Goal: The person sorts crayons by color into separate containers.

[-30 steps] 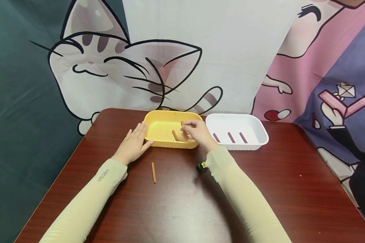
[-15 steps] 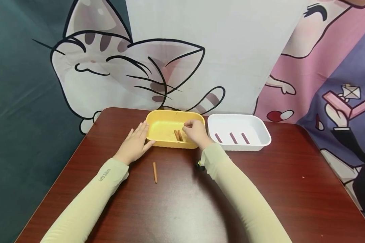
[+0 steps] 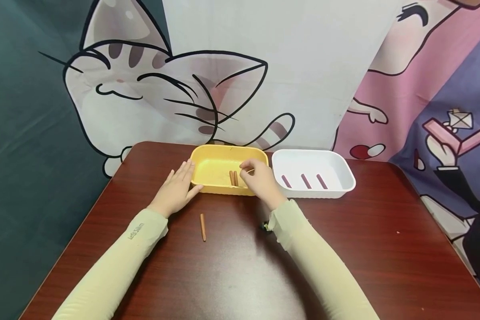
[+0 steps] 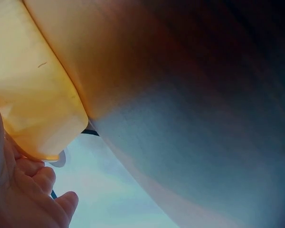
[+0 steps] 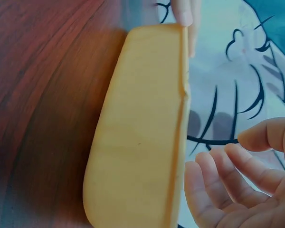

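Note:
In the head view, my left hand (image 3: pixel 173 189) rests with straight fingers at the left end of a yellow tray (image 3: pixel 208 189), touching its rim. Two thin brown sticks (image 3: pixel 234 178) lie side by side inside the tray. My right hand (image 3: pixel 262 180) hovers over the tray's right end, fingers loosely bent. Nothing shows between its thumb and fingers (image 5: pixel 230 185) in the right wrist view. Another brown stick (image 3: pixel 202 227) lies on the table in front of the tray. The left wrist view shows the yellow tray's wall (image 4: pixel 42 95) beside my left fingers (image 4: pixel 38 178).
Right of the yellow tray stands a white tray (image 3: pixel 336 192) with three dark-red strips (image 3: pixel 306 181) in it; I cannot tell whether they are sticks or slots. Both trays stand near the far edge of the reddish-brown table (image 3: pixel 232 275). A cartoon-printed cloth (image 3: pixel 304 66) hangs behind.
My right hand has let go of a brown stick, which now lies beside the other one in the yellow tray. The hand has risen slightly off it. My left hand has stayed put.

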`<state>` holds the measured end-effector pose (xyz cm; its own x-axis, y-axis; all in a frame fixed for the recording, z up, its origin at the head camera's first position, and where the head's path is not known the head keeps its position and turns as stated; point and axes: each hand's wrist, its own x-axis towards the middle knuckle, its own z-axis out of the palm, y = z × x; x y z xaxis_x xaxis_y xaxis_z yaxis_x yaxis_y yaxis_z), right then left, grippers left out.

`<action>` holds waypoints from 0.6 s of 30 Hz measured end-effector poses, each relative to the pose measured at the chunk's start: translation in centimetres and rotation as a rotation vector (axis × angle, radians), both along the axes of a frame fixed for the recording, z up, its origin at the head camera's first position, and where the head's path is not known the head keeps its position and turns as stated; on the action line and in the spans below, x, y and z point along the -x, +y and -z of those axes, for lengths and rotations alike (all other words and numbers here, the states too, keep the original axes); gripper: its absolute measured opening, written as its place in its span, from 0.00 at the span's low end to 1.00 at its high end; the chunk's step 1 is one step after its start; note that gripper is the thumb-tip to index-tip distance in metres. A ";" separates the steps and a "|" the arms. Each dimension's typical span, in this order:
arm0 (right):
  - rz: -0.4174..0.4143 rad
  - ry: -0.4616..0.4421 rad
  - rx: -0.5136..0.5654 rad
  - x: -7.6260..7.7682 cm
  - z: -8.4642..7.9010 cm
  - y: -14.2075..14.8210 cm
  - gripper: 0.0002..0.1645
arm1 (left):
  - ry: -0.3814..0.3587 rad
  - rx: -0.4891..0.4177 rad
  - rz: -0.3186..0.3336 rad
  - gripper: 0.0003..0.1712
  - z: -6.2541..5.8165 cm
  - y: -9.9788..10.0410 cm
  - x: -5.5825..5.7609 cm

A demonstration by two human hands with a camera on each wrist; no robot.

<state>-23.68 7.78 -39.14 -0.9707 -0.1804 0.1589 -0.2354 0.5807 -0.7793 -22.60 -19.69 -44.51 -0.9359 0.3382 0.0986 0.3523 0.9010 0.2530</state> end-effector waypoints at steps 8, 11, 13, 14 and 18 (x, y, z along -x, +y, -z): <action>0.002 0.077 0.134 -3.3 1.0 -0.8 0.11 | 0.013 0.001 0.004 0.47 0.1 0.1 0.1; -0.034 0.086 0.192 -4.4 2.0 -1.5 0.11 | 0.014 -0.002 0.004 0.47 0.1 0.1 0.0; -0.057 0.085 0.197 -5.1 2.7 -2.0 0.10 | 0.020 -0.005 0.003 0.47 0.1 0.1 0.0; -0.069 0.082 0.195 -5.4 3.1 -2.4 0.10 | 0.022 -0.005 0.001 0.47 0.1 0.1 0.0; -0.108 0.050 0.149 -6.5 4.3 -3.7 0.09 | 0.025 -0.009 0.001 0.47 0.2 0.1 0.0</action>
